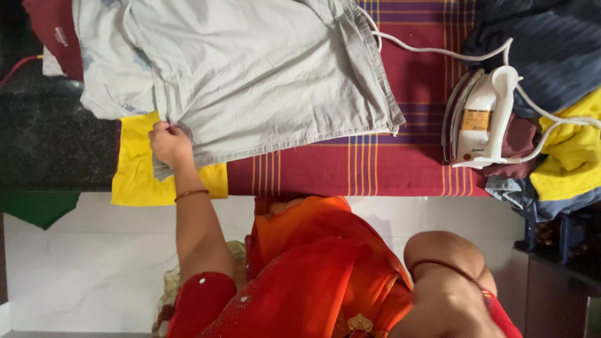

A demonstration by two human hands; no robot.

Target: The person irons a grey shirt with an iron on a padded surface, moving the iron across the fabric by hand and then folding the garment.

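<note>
A pale grey garment (250, 69) lies spread on a maroon striped cloth (375, 163) that covers the work surface. My left hand (168, 143) is closed on the garment's near corner, with a thin bangle on the wrist. Under that corner a yellow cloth (134, 169) hangs over the surface's edge. My right hand (451, 250) is bent in close to my body at the lower right; its fingers are hidden. It touches nothing that I can see. A white electric iron (482, 119) stands on its heel at the right, its cord (432, 50) trailing past the garment.
Folded clothes are heaped at the right behind the iron: a dark blue piece (551, 44) and a yellow one (573, 156). A dark surface (50, 138) lies at the left, with a green cloth (37, 206) below it. White floor (87, 263) shows beneath.
</note>
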